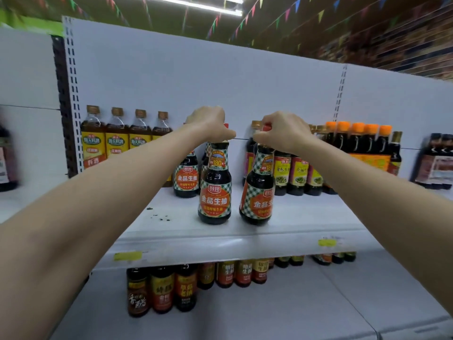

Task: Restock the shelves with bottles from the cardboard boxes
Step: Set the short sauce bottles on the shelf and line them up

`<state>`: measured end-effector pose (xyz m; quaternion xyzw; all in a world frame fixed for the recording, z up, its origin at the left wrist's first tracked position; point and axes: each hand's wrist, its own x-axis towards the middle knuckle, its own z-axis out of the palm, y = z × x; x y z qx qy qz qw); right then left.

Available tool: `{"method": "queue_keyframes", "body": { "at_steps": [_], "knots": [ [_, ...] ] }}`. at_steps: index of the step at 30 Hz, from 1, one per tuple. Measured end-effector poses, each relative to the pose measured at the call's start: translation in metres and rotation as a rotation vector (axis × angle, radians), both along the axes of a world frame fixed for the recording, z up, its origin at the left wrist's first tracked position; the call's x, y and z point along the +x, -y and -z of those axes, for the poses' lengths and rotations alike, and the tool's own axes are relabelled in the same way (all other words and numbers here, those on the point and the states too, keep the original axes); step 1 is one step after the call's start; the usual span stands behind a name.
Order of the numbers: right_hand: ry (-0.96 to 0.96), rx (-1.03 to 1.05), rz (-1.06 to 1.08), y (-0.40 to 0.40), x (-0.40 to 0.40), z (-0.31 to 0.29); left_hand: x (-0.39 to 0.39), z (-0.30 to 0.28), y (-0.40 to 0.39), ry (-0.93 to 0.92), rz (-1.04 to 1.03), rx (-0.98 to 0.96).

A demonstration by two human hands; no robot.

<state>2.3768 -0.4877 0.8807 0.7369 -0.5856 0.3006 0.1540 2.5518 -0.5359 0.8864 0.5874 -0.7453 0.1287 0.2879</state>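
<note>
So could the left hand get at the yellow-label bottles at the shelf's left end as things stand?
Probably not yet: the left hand grips a soy bottle by its neck. Otherwise the way to the yellow-label bottles looks free.

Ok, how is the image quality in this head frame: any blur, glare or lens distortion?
Head view: the two dark checked-label sauce bottles gripped by the left hand and right hand are sharp; the far-left dark bottles are smeared; the white metal shelf edge bows from wide-angle distortion; the ceiling strip light flares.
</note>
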Motion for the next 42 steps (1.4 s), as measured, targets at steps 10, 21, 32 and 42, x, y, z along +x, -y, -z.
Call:
{"method": "queue_keyframes", "body": {
  "at_steps": [10,21,32,42],
  "knots": [
    [0.066,0.085,-0.112,0.083,-0.013,0.010,-0.010,0.015,0.046,-0.007,-0.120,-0.025],
    [0.073,0.063,-0.048,0.094,-0.009,0.066,-0.005,0.017,0.062,0.020,-0.194,0.003],
    [0.015,0.203,-0.098,0.076,-0.022,0.147,0.011,0.017,0.077,0.052,-0.207,0.006],
    [0.125,0.290,0.004,0.123,0.010,0.145,0.017,0.017,0.078,0.074,-0.198,-0.005]
  ]
}}
